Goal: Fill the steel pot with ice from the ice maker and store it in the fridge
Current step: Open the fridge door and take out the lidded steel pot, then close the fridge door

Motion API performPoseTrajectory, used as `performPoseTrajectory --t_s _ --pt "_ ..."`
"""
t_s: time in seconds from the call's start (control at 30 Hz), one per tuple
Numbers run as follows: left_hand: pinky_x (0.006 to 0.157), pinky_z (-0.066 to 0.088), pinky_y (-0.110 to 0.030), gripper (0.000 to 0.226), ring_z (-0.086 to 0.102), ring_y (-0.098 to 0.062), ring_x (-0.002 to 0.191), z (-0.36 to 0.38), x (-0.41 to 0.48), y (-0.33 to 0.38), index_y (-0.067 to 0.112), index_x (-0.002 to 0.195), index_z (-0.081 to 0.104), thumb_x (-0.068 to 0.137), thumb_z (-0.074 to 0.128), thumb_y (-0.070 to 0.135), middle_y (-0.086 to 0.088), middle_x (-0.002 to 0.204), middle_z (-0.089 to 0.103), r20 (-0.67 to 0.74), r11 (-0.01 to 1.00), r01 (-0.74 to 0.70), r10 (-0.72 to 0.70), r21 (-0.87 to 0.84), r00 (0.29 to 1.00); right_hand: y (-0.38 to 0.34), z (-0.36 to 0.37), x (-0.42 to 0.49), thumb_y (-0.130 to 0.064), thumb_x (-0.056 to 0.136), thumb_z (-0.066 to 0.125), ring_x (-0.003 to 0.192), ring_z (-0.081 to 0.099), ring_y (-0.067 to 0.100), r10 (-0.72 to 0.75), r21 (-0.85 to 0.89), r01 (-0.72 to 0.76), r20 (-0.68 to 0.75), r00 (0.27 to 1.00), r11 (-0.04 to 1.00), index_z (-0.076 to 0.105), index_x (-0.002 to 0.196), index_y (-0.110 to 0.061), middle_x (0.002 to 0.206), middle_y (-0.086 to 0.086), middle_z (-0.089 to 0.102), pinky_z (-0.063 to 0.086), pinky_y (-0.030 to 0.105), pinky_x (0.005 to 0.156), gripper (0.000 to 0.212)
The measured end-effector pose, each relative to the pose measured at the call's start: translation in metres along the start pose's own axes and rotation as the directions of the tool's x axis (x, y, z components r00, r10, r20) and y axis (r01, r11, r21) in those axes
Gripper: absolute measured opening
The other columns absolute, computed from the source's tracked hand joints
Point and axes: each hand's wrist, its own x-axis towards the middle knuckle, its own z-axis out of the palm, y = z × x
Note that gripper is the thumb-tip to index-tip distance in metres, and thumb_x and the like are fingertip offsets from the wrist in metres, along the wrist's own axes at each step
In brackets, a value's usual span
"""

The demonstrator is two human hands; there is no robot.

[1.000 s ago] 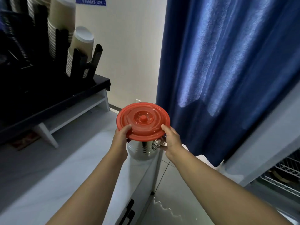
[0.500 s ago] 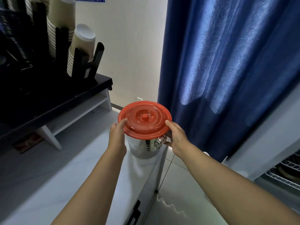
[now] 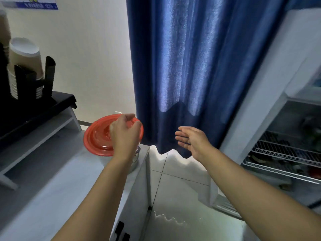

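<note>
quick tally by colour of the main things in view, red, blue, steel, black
red: 1, lid
blue: 1, curtain
steel: 1, pot, mostly hidden under the lid
black: 1, cup rack
total: 4

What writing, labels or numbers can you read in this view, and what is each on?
Wall sign, top left: a blue strip with white characters and part of a yellow-green shape above it, cut off by the frame and too blurred to read.
Red lid, paper cups, fridge: no text visible.
Nothing in this view can be quoted.
</note>
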Motion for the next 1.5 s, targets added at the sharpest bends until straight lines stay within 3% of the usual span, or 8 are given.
performPoseTrajectory --t_s 0.17,0.37,0.6,0.83,0.93,1.2,1.33,1.5 --pt "0.065 0.049 -0.014 0.016 0.061 -0.007 0.07 0.067 -0.036 0.033 0.018 0.091 0.066 0.084 0.057 0.007 0.008 0.079 0.066 0.187 0.99 0.003 0.024 -0.144 0.982 -0.017 -0.07 -0.015 -0.012 0.095 0.049 0.077 0.066 0.017 -0.04 0.024 0.043 -0.105 0.994 0.999 0.064 0.095 -0.014 0.09 0.007 0.07 0.051 0.025 0.066 0.016" --pt "0.071 0.051 -0.022 0.011 0.063 -0.006 0.074 0.146 -0.089 0.068 0.022 0.083 0.071 0.086 0.064 0.015 0.012 0.081 0.07 0.42 0.987 0.015 0.055 -0.163 0.906 -0.033 -0.161 -0.046 -0.01 0.095 0.047 0.068 0.063 0.014 -0.048 0.116 0.08 -0.261 0.964 0.99 0.064 0.089 -0.014 0.084 0.006 0.069 0.049 0.024 0.061 0.018" --pt "0.059 0.043 -0.001 0.007 0.058 0.013 0.062 0.23 -0.172 0.116 0.016 0.086 0.073 0.085 0.066 0.013 0.017 0.075 0.067 0.625 0.967 0.006 0.159 -0.254 0.764 -0.047 -0.27 -0.104 -0.007 0.097 0.044 0.058 0.061 0.01 -0.088 0.142 0.172 -0.464 0.881 0.975 0.061 0.089 -0.011 0.075 0.005 0.066 0.048 0.023 0.06 0.019" --pt "0.066 0.054 -0.034 0.013 0.06 -0.013 0.063 0.299 -0.263 0.175 0.021 0.071 0.069 0.083 0.069 0.018 0.002 0.07 0.068 0.782 0.958 0.006 0.229 -0.285 0.58 -0.063 -0.385 -0.172 -0.008 0.097 0.047 0.045 0.06 0.005 -0.135 0.07 0.235 -0.647 0.75 0.97 0.061 0.083 -0.011 0.06 0.001 0.068 0.047 0.018 0.05 0.021" --pt "0.06 0.049 -0.031 0.017 0.054 -0.01 0.054 0.327 -0.297 0.201 0.02 0.067 0.065 0.082 0.071 0.023 0.005 0.062 0.064 0.81 0.953 -0.041 0.277 -0.3 0.517 -0.077 -0.428 -0.2 -0.004 0.094 0.05 0.051 0.057 0.009 -0.2 -0.039 0.247 -0.716 0.669 0.968 0.062 0.08 -0.01 0.073 0.009 0.064 0.044 0.015 0.046 0.019" --pt "0.057 0.051 -0.04 0.036 0.053 -0.016 0.051 0.376 -0.38 0.249 0.013 0.062 0.049 0.082 0.07 0.035 -0.01 0.057 0.055 0.825 0.925 -0.081 0.369 -0.371 0.427 -0.102 -0.544 -0.27 -0.016 0.087 0.055 0.089 0.062 0.024 -0.52 -0.64 -0.275 -0.754 0.4 0.717 0.069 0.084 -0.021 0.096 0.004 0.069 0.051 0.036 0.079 0.015" --pt "0.067 0.052 -0.047 0.042 0.049 -0.02 0.056 0.393 -0.412 0.251 0.019 0.055 0.048 0.092 0.055 0.037 -0.007 0.057 0.054 0.854 0.916 -0.121 0.401 -0.383 0.33 -0.094 -0.582 -0.283 -0.017 0.088 0.052 0.115 0.054 0.029 -0.472 -0.624 -0.538 -0.781 0.409 0.566 0.069 0.111 -0.021 0.124 0.007 0.059 0.047 0.04 0.093 0.028" --pt "0.075 0.055 -0.044 0.017 0.06 -0.016 0.07 0.41 -0.429 0.245 0.026 0.075 0.061 0.09 0.055 0.022 0.003 0.074 0.065 0.892 0.919 -0.143 0.391 -0.367 0.227 -0.088 -0.598 -0.278 -0.026 0.09 0.049 0.094 0.062 0.028 -0.37 -0.543 -0.638 -0.84 0.397 0.547 0.064 0.115 -0.032 0.113 0.005 0.066 0.052 0.038 0.083 0.03"
